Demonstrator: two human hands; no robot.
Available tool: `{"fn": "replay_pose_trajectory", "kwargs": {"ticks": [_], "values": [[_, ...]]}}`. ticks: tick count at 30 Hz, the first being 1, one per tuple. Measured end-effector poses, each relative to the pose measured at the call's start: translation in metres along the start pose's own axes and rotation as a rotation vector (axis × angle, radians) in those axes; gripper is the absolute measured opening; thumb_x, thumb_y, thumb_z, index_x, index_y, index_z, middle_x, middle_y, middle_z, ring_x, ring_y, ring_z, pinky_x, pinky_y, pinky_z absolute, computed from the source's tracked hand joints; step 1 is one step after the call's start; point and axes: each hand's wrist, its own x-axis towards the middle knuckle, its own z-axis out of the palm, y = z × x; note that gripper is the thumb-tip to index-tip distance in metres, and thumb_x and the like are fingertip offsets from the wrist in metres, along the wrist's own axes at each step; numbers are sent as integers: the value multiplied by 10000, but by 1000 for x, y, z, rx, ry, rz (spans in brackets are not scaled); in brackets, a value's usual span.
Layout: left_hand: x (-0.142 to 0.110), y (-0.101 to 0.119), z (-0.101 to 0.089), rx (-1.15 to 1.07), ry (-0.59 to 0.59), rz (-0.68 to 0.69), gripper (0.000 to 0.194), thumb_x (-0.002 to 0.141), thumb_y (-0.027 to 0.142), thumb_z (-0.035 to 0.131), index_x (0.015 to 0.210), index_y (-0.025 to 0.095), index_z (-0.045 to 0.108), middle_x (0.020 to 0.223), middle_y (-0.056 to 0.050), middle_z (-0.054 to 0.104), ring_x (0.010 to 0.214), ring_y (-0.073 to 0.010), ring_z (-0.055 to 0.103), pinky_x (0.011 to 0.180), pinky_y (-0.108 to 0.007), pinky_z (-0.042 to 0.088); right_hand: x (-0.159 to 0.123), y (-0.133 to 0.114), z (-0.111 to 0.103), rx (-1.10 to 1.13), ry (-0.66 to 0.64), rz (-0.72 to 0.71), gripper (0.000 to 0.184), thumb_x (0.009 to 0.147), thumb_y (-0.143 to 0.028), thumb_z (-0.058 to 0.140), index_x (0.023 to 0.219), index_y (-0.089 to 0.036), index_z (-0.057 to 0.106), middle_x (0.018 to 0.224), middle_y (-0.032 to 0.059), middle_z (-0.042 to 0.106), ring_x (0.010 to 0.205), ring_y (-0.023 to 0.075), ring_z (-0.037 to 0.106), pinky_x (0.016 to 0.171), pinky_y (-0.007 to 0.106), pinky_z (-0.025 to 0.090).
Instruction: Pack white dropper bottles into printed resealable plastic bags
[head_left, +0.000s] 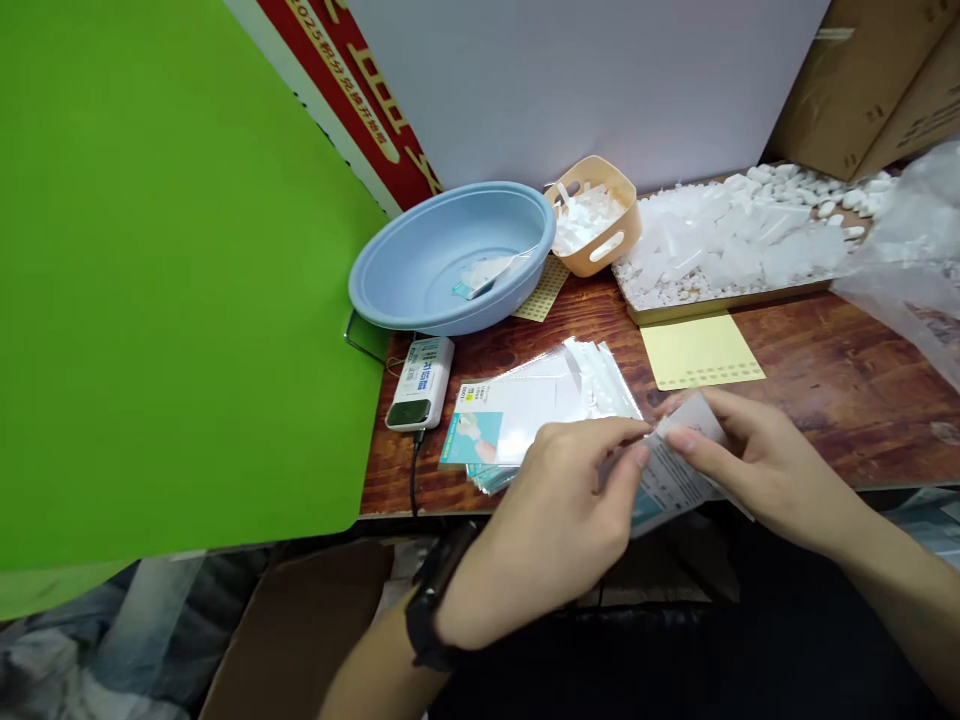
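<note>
Both hands hold one clear plastic packet (pixel 675 480) with a printed card inside, just above the table's front edge. My left hand (pixel 559 520) pinches its upper left corner between thumb and fingers. My right hand (pixel 750 465) grips the same top edge from the right, fingers curled. Just behind the hands lies a fanned stack of the same printed packets (pixel 525 410) on the wooden table (pixel 825 390). A black watch sits on my left wrist.
A blue basin (pixel 450 260) with one packet in it stands at the back left. Beside it are a beige basket (pixel 596 215) of white pieces, a tray of white parts (pixel 735 245), a yellow sheet (pixel 701 352), a white power bank (pixel 420 383) and a green board (pixel 165 280).
</note>
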Motion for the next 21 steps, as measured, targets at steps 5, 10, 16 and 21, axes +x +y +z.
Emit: {"fn": "replay_pose_trajectory", "kwargs": {"ticks": [5,10,16,21], "values": [[-10,-36,-3,-307,-128,-112,185,913,225,553,970,223,729,996,2,745,949,-145,676,826,-210,502,10,0,12,-36,-185,62,340,906,-452,562,744,-158,616,647,-5,562,576,107,477,509,222,357],[-9,-60,-20,-463,-256,-75,174,892,186,577,831,241,730,893,51,734,867,-97,669,774,-158,491,15,-13,18,-101,-297,92,321,908,-418,574,713,-165,591,626,-23,520,559,89,453,504,214,346],[-23,-70,-18,-349,-122,-63,187,880,137,541,735,196,644,792,37,672,816,-104,630,735,-196,472,21,-23,34,-232,-329,43,291,902,-375,604,703,-163,581,595,-40,481,541,76,424,496,207,320],[-30,-79,-28,-354,-193,-57,151,912,169,503,810,204,609,891,33,649,840,-97,591,748,-209,456,28,-25,43,-292,-349,33,350,904,-393,594,650,-161,532,569,-47,411,528,73,375,493,213,293]]}}
